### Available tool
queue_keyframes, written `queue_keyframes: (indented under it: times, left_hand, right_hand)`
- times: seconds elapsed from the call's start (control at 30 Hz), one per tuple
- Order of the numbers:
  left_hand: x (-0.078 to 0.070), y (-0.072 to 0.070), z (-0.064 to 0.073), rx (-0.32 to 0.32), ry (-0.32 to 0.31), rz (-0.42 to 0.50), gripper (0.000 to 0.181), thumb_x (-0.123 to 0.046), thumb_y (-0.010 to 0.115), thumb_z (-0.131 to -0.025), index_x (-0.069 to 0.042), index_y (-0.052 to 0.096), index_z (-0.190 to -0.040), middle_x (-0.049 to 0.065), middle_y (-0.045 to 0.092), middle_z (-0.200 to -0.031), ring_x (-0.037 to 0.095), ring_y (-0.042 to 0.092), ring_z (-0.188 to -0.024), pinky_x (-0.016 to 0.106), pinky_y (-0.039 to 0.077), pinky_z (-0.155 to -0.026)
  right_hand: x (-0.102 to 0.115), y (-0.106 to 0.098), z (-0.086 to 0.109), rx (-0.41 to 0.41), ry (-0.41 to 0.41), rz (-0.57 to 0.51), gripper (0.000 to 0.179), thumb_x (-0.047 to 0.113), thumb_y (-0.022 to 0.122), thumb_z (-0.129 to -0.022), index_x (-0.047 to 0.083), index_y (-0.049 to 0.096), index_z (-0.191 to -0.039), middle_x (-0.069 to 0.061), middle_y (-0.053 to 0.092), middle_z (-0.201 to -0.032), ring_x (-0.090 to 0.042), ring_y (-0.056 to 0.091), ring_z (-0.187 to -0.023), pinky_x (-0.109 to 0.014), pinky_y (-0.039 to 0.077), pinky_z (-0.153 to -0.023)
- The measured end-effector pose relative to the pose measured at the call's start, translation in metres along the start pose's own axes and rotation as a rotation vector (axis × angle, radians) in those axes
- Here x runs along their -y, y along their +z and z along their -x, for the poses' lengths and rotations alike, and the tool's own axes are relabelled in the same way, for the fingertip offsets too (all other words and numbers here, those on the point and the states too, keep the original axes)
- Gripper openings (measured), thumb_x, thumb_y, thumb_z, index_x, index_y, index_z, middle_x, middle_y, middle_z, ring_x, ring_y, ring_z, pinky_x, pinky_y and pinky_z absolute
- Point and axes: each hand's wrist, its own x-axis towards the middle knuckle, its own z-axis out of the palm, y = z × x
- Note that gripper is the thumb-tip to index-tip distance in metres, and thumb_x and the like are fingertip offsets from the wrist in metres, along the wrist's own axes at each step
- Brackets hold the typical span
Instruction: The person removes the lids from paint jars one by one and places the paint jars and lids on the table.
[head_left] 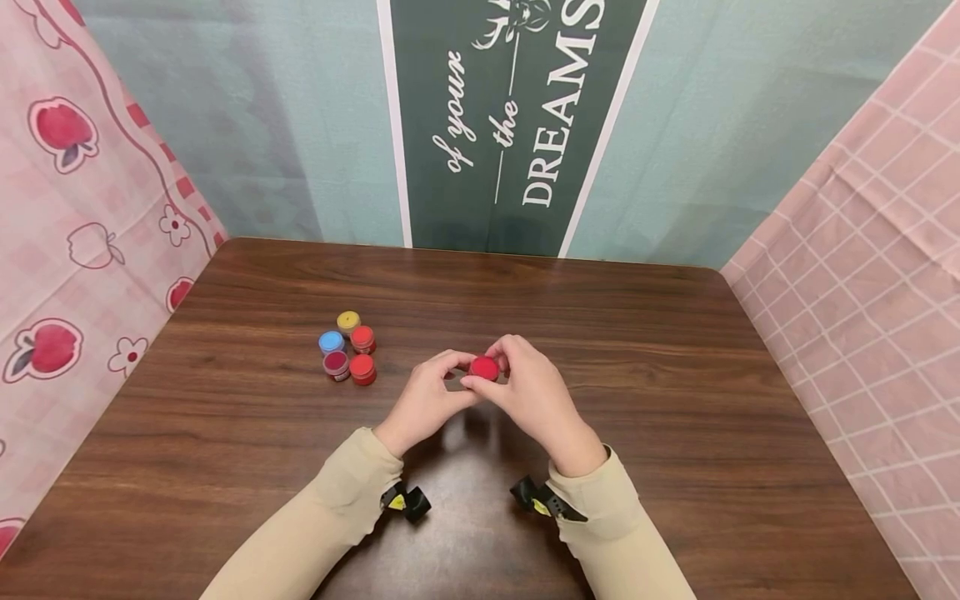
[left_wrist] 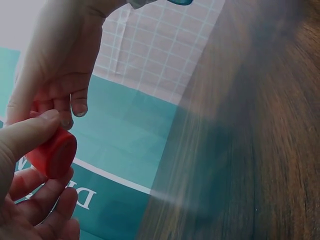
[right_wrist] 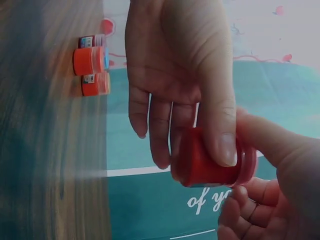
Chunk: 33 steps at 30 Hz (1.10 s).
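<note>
The left hand [head_left: 432,396] and right hand [head_left: 536,396] meet over the tabletop [head_left: 637,350], each grip pinching the same red jar [head_left: 483,368] between thumb and fingers. Farther off, to the left, stand five other jars [head_left: 363,370]; beyond hangs a green banner [head_left: 487,217].

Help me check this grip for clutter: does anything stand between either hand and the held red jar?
Nothing visible does: the left hand and right hand both grip the red jar directly. Five other jars stand grouped on the wooden table, off to the left.
</note>
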Motion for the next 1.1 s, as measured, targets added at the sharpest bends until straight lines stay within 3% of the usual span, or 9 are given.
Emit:
queue_keyframes:
  times: [0.17, 0.3, 0.47, 0.6, 0.67, 0.73, 0.8, 0.93, 1.1]
  left_hand:
    - [0.001, 0.0, -0.001, -0.004, -0.022, -0.029, 0.031, -0.012, 0.077, -0.076, -0.006, 0.067, -0.104, 0.002, 0.064, -0.098, 0.017, 0.058, -0.094, 0.044, 0.047, -0.084]
    - [0.002, -0.001, -0.001, 0.002, -0.02, -0.052, 0.033, -0.013, 0.077, -0.076, -0.006, 0.067, -0.107, 0.002, 0.064, -0.098, 0.016, 0.059, -0.093, 0.043, 0.047, -0.084]
    - [0.003, -0.002, -0.001, 0.027, -0.006, -0.057, 0.037, -0.018, 0.079, -0.075, -0.008, 0.066, -0.108, 0.0, 0.063, -0.099, 0.014, 0.058, -0.093, 0.041, 0.047, -0.087]
    - [0.002, -0.002, -0.001, 0.023, 0.005, -0.05, 0.037, -0.017, 0.078, -0.076, -0.007, 0.065, -0.109, 0.001, 0.063, -0.1, 0.015, 0.058, -0.095, 0.043, 0.047, -0.086]
    - [0.002, -0.002, -0.001, 0.014, 0.012, -0.05, 0.036, -0.014, 0.077, -0.077, -0.005, 0.065, -0.109, 0.002, 0.064, -0.101, 0.017, 0.058, -0.096, 0.043, 0.047, -0.086]
    - [0.002, -0.002, -0.001, 0.011, 0.017, -0.048, 0.034, -0.012, 0.076, -0.077, -0.004, 0.065, -0.109, 0.003, 0.064, -0.101, 0.017, 0.059, -0.097, 0.043, 0.047, -0.086]
    - [0.002, -0.002, -0.001, 0.016, 0.018, -0.037, 0.033, -0.01, 0.075, -0.078, -0.003, 0.065, -0.109, 0.005, 0.064, -0.102, 0.018, 0.059, -0.097, 0.042, 0.047, -0.086]
    - [0.002, -0.001, 0.0, 0.021, 0.02, -0.018, 0.032, -0.008, 0.075, -0.077, -0.003, 0.065, -0.107, 0.006, 0.064, -0.101, 0.018, 0.059, -0.096, 0.04, 0.048, -0.085]
    - [0.0, -0.001, 0.0, 0.032, 0.015, -0.008, 0.031, -0.008, 0.075, -0.077, -0.005, 0.066, -0.106, 0.004, 0.064, -0.1, 0.017, 0.059, -0.095, 0.042, 0.048, -0.085]
  right_hand:
    - [-0.001, -0.003, 0.0, 0.037, -0.073, 0.001, 0.036, 0.023, 0.078, -0.076, 0.006, 0.066, -0.106, -0.003, 0.054, -0.094, -0.019, 0.056, -0.079, -0.03, 0.049, -0.071]
    - [-0.004, -0.009, 0.001, 0.104, -0.195, -0.038, 0.036, 0.014, 0.072, -0.082, 0.006, 0.064, -0.116, -0.006, 0.056, -0.106, -0.022, 0.058, -0.091, -0.034, 0.048, -0.079]
    - [-0.008, -0.016, 0.001, 0.195, -0.288, -0.151, 0.025, 0.001, 0.065, -0.085, 0.007, 0.065, -0.109, -0.006, 0.057, -0.119, -0.019, 0.052, -0.112, -0.037, 0.042, -0.093]
    - [-0.008, -0.016, 0.001, 0.181, -0.245, -0.221, 0.011, 0.008, 0.07, -0.083, 0.011, 0.06, -0.088, -0.008, 0.057, -0.123, -0.02, 0.049, -0.118, -0.039, 0.041, -0.095]
    - [-0.006, -0.013, 0.0, 0.126, -0.202, -0.201, 0.019, 0.018, 0.073, -0.081, 0.012, 0.055, -0.082, -0.009, 0.056, -0.125, -0.021, 0.049, -0.119, -0.039, 0.043, -0.092]
    - [-0.004, -0.008, 0.0, 0.061, -0.149, -0.15, 0.029, 0.028, 0.077, -0.078, 0.011, 0.053, -0.083, -0.009, 0.056, -0.124, -0.021, 0.052, -0.112, -0.037, 0.045, -0.085]
    - [-0.001, -0.004, -0.001, 0.011, -0.091, -0.082, 0.038, 0.034, 0.078, -0.075, 0.009, 0.053, -0.09, -0.007, 0.057, -0.114, -0.018, 0.056, -0.094, -0.033, 0.046, -0.074]
    - [0.003, 0.0, 0.0, -0.013, -0.007, 0.034, 0.049, 0.043, 0.079, -0.071, 0.009, 0.055, -0.098, -0.002, 0.05, -0.087, -0.013, 0.044, -0.064, -0.028, 0.04, -0.055]
    - [0.004, 0.0, 0.002, -0.019, -0.009, 0.085, 0.038, 0.037, 0.078, -0.074, 0.01, 0.058, -0.092, 0.0, 0.05, -0.082, -0.013, 0.049, -0.067, -0.028, 0.043, -0.058]
